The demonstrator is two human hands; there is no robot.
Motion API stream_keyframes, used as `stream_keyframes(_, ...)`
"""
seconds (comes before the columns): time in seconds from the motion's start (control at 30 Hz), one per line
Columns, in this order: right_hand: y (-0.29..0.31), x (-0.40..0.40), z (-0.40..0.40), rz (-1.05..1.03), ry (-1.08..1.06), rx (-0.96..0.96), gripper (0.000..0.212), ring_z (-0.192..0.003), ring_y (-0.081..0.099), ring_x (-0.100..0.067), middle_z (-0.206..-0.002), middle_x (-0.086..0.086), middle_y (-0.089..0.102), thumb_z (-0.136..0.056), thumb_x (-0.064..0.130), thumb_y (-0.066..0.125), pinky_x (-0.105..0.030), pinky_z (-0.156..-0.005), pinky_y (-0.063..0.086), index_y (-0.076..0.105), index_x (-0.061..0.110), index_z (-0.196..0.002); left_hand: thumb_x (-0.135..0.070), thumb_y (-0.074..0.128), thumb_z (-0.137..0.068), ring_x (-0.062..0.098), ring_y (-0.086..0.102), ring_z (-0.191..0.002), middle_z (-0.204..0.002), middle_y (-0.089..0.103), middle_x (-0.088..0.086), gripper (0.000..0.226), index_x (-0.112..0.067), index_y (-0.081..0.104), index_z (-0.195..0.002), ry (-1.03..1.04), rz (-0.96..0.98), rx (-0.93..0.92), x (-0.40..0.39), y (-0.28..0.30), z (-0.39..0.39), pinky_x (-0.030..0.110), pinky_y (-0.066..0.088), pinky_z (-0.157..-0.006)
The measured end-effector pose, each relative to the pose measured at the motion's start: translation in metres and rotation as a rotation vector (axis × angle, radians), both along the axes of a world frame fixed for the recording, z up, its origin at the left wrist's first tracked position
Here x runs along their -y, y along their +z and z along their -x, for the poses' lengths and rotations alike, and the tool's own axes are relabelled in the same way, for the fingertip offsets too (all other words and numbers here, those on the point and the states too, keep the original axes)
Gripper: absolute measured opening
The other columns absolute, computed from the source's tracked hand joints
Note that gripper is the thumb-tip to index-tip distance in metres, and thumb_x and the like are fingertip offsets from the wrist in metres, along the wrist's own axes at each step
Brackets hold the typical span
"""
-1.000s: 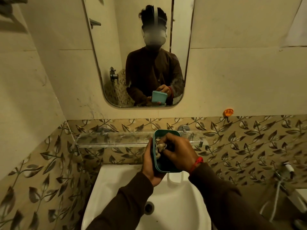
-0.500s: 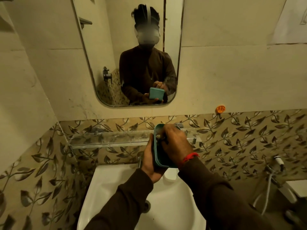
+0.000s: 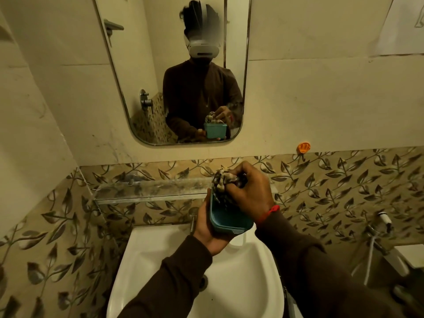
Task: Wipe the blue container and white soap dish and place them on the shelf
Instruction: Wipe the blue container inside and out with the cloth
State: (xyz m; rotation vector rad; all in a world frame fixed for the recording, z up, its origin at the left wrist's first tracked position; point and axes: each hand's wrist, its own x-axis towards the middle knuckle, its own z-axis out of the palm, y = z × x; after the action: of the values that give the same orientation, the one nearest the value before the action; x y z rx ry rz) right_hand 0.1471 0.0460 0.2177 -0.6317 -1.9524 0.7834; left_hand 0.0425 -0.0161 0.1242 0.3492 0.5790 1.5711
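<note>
My right grip [image 3: 249,193] is clenched tight around a crumpled cloth [image 3: 223,182], pressing it into the top of the blue container [image 3: 227,218]. My left grip [image 3: 207,228] cups that container from below, holding it over the white sink [image 3: 231,283], just before the glass shelf [image 3: 149,190].

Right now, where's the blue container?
Head view, centre: the blue container is held in the left hand above the white sink, just below the glass shelf, with the right hand pressing a cloth into it.
</note>
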Motion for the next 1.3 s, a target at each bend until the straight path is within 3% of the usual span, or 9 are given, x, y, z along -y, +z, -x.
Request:
stream_keyframes(0.1, 0.001, 0.003, 0.007, -0.096, -0.044, 0.091, 0.028, -0.08, 0.052, 0.004, -0.084, 0.019, 0.051, -0.076, 0.012, 0.071, -0.008, -0.061, 0.042, 0.05, 0.029, -0.083, -0.055, 0.056, -0.089, 0.04, 0.072, -0.104, -0.119, 0.073, 0.021, 0.052, -0.015, 0.078, -0.112, 0.007, -0.027, 0.005, 0.0, -0.001, -0.001, 0.053, 0.059, -0.081)
stream_keyframes(0.33, 0.007, 0.004, -0.007, -0.307, 0.49, 0.549, 0.016, -0.085, 0.058, -0.011, -0.093, 0.0, 0.063, -0.078, 0.01, 0.07, -0.019, -0.072, 0.051, 0.059, 0.017, -0.086, -0.053, 0.041, -0.098, 0.038, 0.072, -0.104, -0.119, 0.072, 0.021, 0.055, -0.014, 0.076, -0.116, 0.025, 0.004, -0.037, 0.003, 0.006, 0.018, 0.053, 0.059, -0.082)
stream_keyframes(0.47, 0.011, -0.006, 0.0, -0.466, 0.362, 0.512, 0.018, -0.084, 0.055, -0.012, -0.096, -0.004, 0.064, -0.076, 0.005, 0.071, -0.021, -0.074, 0.046, 0.061, 0.013, -0.09, -0.056, 0.045, -0.097, 0.04, 0.067, -0.114, -0.132, 0.065, 0.023, 0.057, -0.014, 0.07, -0.126, 0.023, 0.026, -0.065, 0.002, 0.015, 0.007, 0.054, 0.053, -0.095)
stream_keyframes(0.67, 0.012, -0.008, 0.009, -0.583, -0.023, 0.482, 0.026, -0.083, 0.062, -0.032, -0.101, -0.013, 0.063, -0.081, 0.013, 0.067, -0.038, -0.063, 0.054, 0.054, 0.011, -0.104, -0.062, 0.048, -0.095, 0.041, 0.068, -0.112, -0.128, 0.068, 0.023, 0.057, -0.017, 0.073, -0.121, 0.045, 0.048, -0.097, -0.007, 0.027, 0.007, 0.054, 0.056, -0.091)
stream_keyframes(0.8, 0.011, 0.0, 0.013, -0.421, -0.075, 0.493, 0.027, -0.083, 0.061, -0.031, -0.103, -0.011, 0.062, -0.087, 0.02, 0.058, -0.041, -0.065, 0.054, 0.041, 0.016, -0.107, -0.063, 0.049, -0.093, 0.04, 0.066, -0.117, -0.132, 0.066, 0.022, 0.059, -0.018, 0.071, -0.125, 0.038, 0.051, -0.095, -0.008, 0.033, 0.008, 0.055, 0.055, -0.092)
stream_keyframes(0.9, 0.013, 0.002, 0.01, -0.318, 0.12, 0.658, 0.031, -0.094, 0.06, -0.03, -0.111, -0.011, 0.059, -0.087, 0.021, 0.056, -0.045, -0.076, 0.055, 0.038, 0.017, -0.112, -0.063, 0.049, -0.094, 0.042, 0.06, -0.125, -0.136, 0.063, 0.022, 0.061, -0.018, 0.065, -0.132, 0.053, 0.043, -0.094, -0.007, 0.025, 0.01, 0.058, 0.048, -0.102)
stream_keyframes(1.03, 0.019, 0.002, 0.003, -0.381, 0.285, 0.813, 0.027, -0.106, 0.057, -0.026, -0.117, -0.008, 0.059, -0.085, 0.017, 0.062, -0.042, -0.087, 0.052, 0.047, 0.019, -0.108, -0.063, 0.045, -0.094, 0.038, 0.066, -0.117, -0.132, 0.067, 0.019, 0.058, -0.021, 0.07, -0.127, 0.015, -0.004, -0.108, -0.002, 0.016, 0.014, 0.056, 0.055, -0.091)
stream_keyframes(1.2, 0.012, 0.008, -0.004, -0.409, 0.458, 0.811, 0.022, -0.099, 0.058, -0.02, -0.108, -0.005, 0.062, -0.078, 0.01, 0.07, -0.027, -0.077, 0.048, 0.055, 0.019, -0.092, -0.06, 0.041, -0.097, 0.036, 0.068, -0.113, -0.127, 0.069, 0.019, 0.061, -0.015, 0.07, -0.126, -0.016, -0.007, -0.076, 0.002, 0.015, 0.017, 0.052, 0.057, -0.086)
stream_keyframes(1.3, 0.012, 0.002, -0.005, -0.353, 0.384, 0.741, 0.023, -0.1, 0.06, -0.024, -0.108, -0.007, 0.063, -0.078, 0.005, 0.068, -0.035, -0.079, 0.055, 0.058, 0.02, -0.093, -0.06, 0.04, -0.098, 0.038, 0.07, -0.109, -0.125, 0.07, 0.02, 0.06, -0.016, 0.07, -0.126, -0.021, 0.0, -0.063, 0.002, 0.012, 0.01, 0.055, 0.057, -0.085)
